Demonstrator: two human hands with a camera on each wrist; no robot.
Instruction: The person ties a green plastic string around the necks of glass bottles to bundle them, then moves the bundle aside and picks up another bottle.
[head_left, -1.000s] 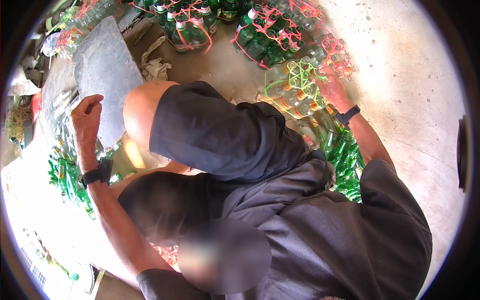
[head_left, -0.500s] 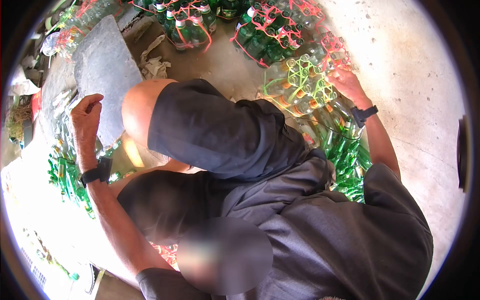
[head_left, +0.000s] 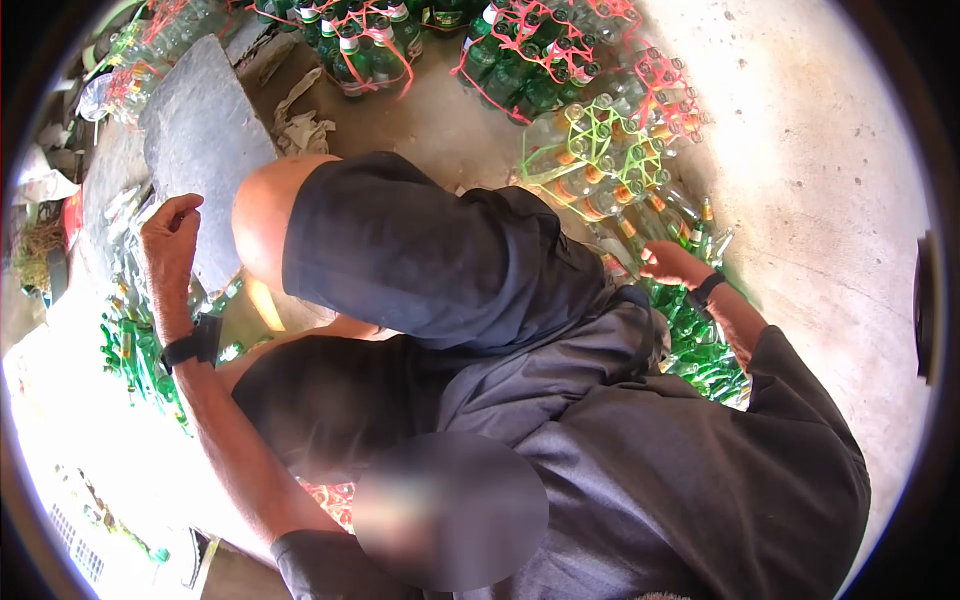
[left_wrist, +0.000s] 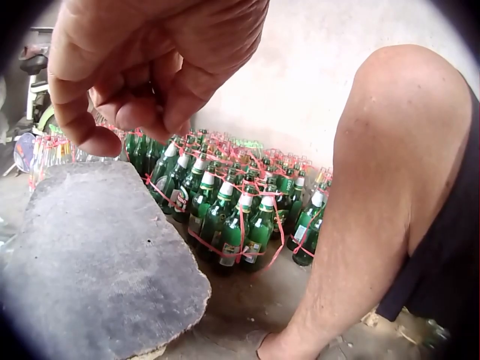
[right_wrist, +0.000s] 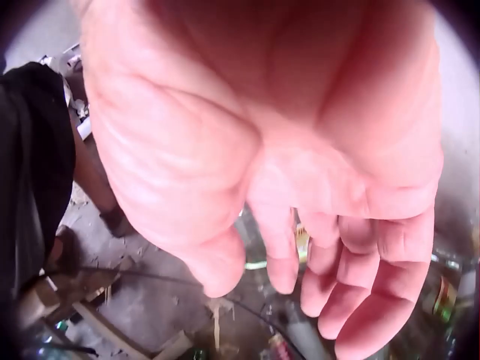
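My right hand [head_left: 675, 265] hangs over a heap of loose green bottles [head_left: 705, 350] at my right side. In the right wrist view that hand [right_wrist: 262, 165] shows its palm, with relaxed fingers and nothing held. Just beyond it stands a bundle of clear bottles [head_left: 568, 187] bound with light-green plastic strip. On the other side my left hand [head_left: 172, 240] is raised beside a grey slab [head_left: 205, 140]. Seen from the left wrist, the left hand [left_wrist: 157, 52] has loosely curled fingers, holds nothing and overlaps the far end of the slab.
Green bottles tied with red strip [left_wrist: 225, 217] stand in bundles ahead. More loose bottles [head_left: 130, 345] lie at my left. My bent knee [head_left: 265, 215] rises between the slab and the bundles. A thin dark cord [right_wrist: 157, 275] crosses below my right hand.
My right hand has left the light-green-bound bundle and drawn back towards my body, over the loose bottles. The left hand has stayed in nearly the same place.
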